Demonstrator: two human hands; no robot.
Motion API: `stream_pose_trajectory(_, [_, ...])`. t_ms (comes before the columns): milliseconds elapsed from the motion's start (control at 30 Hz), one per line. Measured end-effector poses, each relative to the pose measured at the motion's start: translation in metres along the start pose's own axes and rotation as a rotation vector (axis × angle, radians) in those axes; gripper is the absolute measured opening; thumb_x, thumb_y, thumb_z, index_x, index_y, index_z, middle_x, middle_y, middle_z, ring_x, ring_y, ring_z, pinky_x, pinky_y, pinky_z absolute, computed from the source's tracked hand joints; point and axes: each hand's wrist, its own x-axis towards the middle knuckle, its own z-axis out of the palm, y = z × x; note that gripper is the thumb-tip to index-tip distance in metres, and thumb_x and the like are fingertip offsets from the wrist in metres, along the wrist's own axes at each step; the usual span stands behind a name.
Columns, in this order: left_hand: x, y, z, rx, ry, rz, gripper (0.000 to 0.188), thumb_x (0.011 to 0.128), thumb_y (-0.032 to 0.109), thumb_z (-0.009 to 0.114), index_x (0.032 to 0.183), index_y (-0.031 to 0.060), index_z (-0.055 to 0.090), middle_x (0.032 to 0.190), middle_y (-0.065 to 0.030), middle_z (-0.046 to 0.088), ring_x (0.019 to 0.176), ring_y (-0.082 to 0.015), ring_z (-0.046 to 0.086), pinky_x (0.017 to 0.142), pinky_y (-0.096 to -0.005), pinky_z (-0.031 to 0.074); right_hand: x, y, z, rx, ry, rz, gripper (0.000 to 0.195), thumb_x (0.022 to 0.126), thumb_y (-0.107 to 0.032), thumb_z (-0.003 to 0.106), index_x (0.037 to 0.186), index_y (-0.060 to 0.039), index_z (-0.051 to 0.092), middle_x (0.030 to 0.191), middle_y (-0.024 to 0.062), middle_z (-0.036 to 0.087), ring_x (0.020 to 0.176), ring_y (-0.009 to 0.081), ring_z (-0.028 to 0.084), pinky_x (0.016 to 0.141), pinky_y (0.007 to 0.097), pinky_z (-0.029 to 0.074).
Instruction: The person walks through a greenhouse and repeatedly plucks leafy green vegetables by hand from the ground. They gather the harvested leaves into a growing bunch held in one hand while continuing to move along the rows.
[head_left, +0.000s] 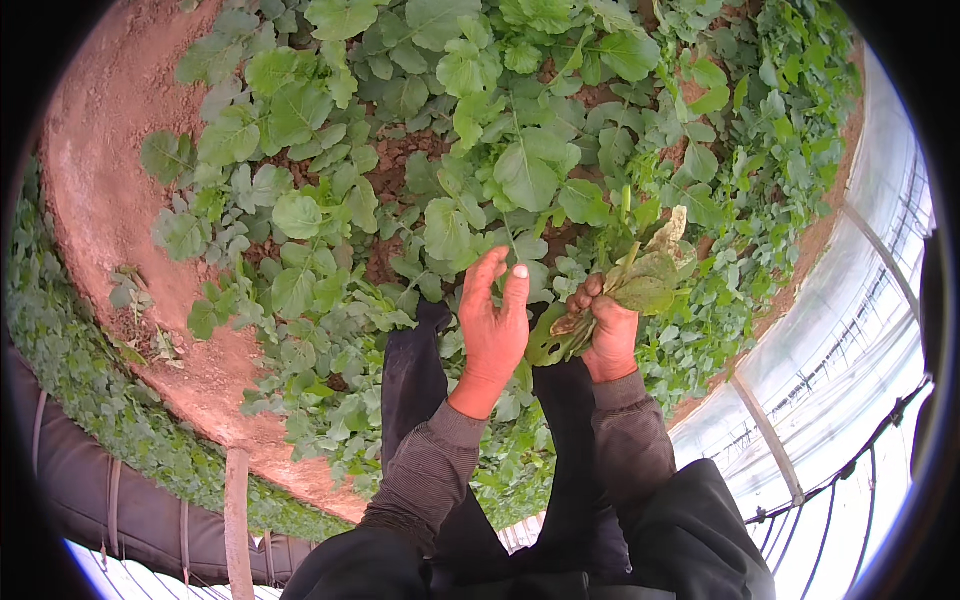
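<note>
My right hand (611, 330) is closed around a bunch of picked leaves (637, 277). Some of these are yellowed, browned or holed, and their stalks stick out on both sides of the fist. To its left, my left hand (495, 322) has thumb and forefinger apart at the lower end of a thin leaf stalk (510, 232); whether they touch it I cannot tell. That stalk seems to belong to a broad green leaf (526, 176) just ahead. Leafy green plants (300, 214) grow thickly around both hands, and their bases are mostly hidden.
My dark-trousered legs (412, 382) stand among the plants. A bare soil path (112, 172) curves along the left, with a small heap of wilted leaves (154, 337) on it. Clear plastic sheeting (832, 300) on a frame runs along the right. A post (238, 517) rises at lower left.
</note>
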Motion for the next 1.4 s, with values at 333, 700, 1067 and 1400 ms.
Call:
stream_pose_trajectory(333, [0.033, 0.0, -0.023, -0.122, 0.16, -0.147, 0.036, 0.099, 0.03, 0.06, 0.115, -0.0016, 0.063, 0.115, -0.0131, 0.06, 0.098, -0.0235, 0.06, 0.088, -0.0349, 0.049, -0.081, -0.108, 0.097, -0.079, -0.119, -0.189, 0.031, 0.079, 0.004, 0.049, 0.108, -0.0039, 0.051, 0.092, 0.0028, 0.049, 0.079, 0.0152, 0.049, 0.074, 0.0347, 0.048])
stream_pose_trajectory(700, [0.055, -0.002, -0.034, -0.283, 0.346, -0.282, 0.048, 0.099, 0.039, 0.052, 0.118, -0.0037, 0.063, 0.12, -0.0183, 0.059, 0.106, -0.0312, 0.058, 0.095, -0.0391, 0.044, -0.15, -0.111, 0.199, -0.089, -0.386, -0.245, 0.052, 0.079, -0.016, 0.072, 0.125, -0.013, 0.048, 0.092, -0.0031, 0.047, 0.077, 0.0111, 0.046, 0.073, 0.0331, 0.043])
stream_pose_trajectory(1067, [0.062, -0.019, -0.02, -0.503, 0.372, -0.36, 0.052, 0.098, 0.039, 0.053, 0.125, -0.0045, 0.06, 0.127, -0.0194, 0.061, 0.116, -0.033, 0.057, 0.099, -0.0401, 0.042, -0.173, -0.115, 0.211, -0.038, -0.413, -0.235, 0.057, 0.079, -0.01, 0.066, 0.132, -0.012, 0.044, 0.092, -0.0027, 0.046, 0.077, 0.0119, 0.044, 0.073, 0.0326, 0.04])
stream_pose_trajectory(1400, [0.072, 0.018, -0.016, -0.569, 0.256, -0.294, 0.029, 0.094, 0.014, 0.065, 0.119, -0.0003, 0.06, 0.1, -0.003, 0.064, 0.079, -0.0081, 0.057, 0.069, -0.0248, 0.049, -0.1, -0.113, 0.179, 0.102, -0.356, -0.1, 0.052, 0.082, -0.008, 0.064, 0.13, -0.0081, 0.046, 0.096, -0.0002, 0.05, 0.083, 0.0131, 0.049, 0.078, 0.034, 0.044])
